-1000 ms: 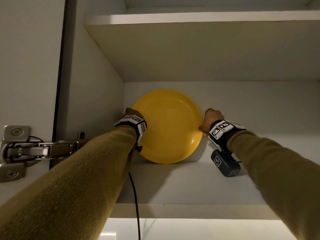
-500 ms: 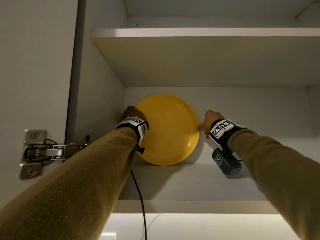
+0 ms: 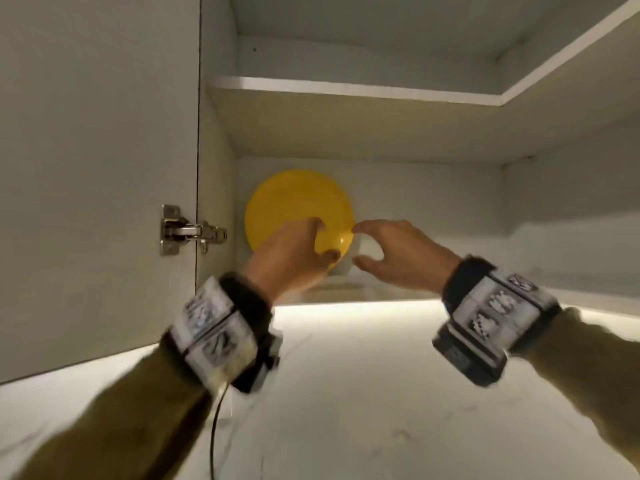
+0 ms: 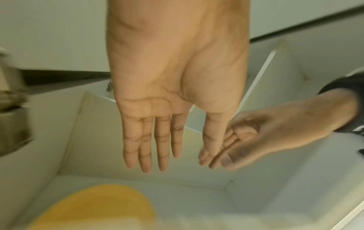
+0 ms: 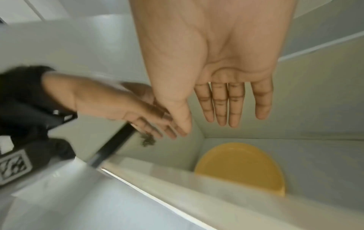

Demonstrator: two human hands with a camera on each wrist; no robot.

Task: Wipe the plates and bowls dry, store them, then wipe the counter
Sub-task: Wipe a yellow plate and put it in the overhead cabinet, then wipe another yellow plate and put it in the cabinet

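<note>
Both hands have let go of the round yellow plastic plate (image 3: 298,206) and drawn back out of the cupboard since a second ago, when each was at the plate's rim at the back of the shelf. Left hand (image 3: 294,256) now hangs in front of the cupboard opening, fingers straight and relaxed, holding nothing; the left wrist view shows its bare palm and loose fingers (image 4: 157,140). Right hand (image 3: 394,252) is just beside it, thumb and fingers spread in a loose curve, also empty, its palm laid bare in the right wrist view.

Standing on edge, the plate leans against the back wall in the left rear corner of the lower white cupboard shelf (image 3: 450,289), apart from both hands. Above it runs a second white shelf (image 3: 346,86). To the left, the white cupboard door (image 3: 97,168) stands open on a steel hinge (image 3: 187,230).

Judged from this, storing this plate is done and the person is between steps. Whether more plates or bowls wait below cannot be told, since the pale counter surface (image 3: 381,393) under the cupboard shows only a bare, lit stretch. The next move probably calls for bringing the hands down to whatever dish is left, or else taking up a cloth for the counter.

Black-and-white square marker patterns cover the wrist bands (image 3: 214,330), blurred by motion; no brand, label or readable writing appears anywhere.
</note>
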